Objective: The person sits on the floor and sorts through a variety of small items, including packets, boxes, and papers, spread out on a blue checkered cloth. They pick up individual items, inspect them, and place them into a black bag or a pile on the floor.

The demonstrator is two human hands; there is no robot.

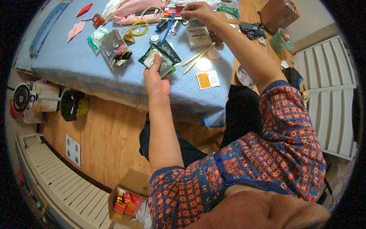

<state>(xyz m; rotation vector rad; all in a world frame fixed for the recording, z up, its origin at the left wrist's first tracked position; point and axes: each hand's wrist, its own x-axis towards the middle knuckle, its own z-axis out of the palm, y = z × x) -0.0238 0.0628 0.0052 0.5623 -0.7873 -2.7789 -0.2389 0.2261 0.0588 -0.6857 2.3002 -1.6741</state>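
My left hand [156, 78] grips several small flat packets [160, 63], some dark green and one clear with a pale side, thumb pressed on top. They are held over a blue-checked cloth [100, 75]. My right hand [198, 13] is reached out to the far side, thumb and fingertips close together; whether anything thin is between them I cannot tell. Below it stands a clear plastic box [198, 38] with printing on it. Nearer me lie two pale wooden sticks [197, 58], a bright white disc [203, 64], a beige disc [213, 53] and a yellow-and-white card [208, 79].
Left of the packets, a clear plastic container [113, 50] lies tipped beside a teal-and-white packet [97, 40]. Farther back are a small round tin [155, 38], a yellow ring [140, 28] and pink fabric [125, 14]. An open cardboard box [114, 210] is on the floor.
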